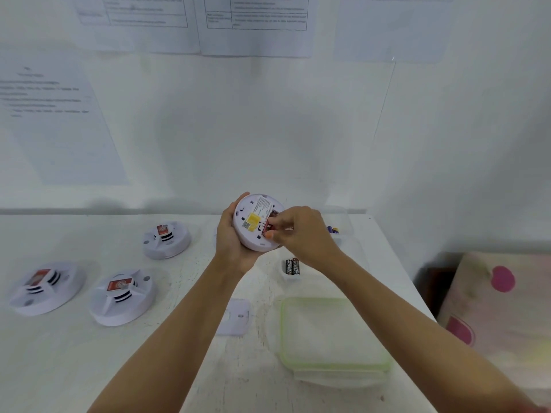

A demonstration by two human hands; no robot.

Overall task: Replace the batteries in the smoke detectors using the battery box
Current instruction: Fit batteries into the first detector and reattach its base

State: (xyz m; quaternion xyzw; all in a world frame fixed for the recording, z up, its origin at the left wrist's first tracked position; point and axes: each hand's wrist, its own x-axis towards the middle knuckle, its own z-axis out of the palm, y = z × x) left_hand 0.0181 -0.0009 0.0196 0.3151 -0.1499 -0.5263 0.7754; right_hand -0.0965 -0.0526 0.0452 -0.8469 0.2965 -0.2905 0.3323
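One smoke detector point(253, 225), back up, clasped in left hand point(231, 242) grip; right hand point(298, 231) grip pinched on battery point(269, 226) in its bay: best held steady, polarity matched, pressed home.

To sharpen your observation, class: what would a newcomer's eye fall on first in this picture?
First, the upturned smoke detector at centre, held above the table in the left hand while the right hand works its fingers at the open battery bay. Next, three more detectors standing on the table at left, and two black batteries lying just below the hands.
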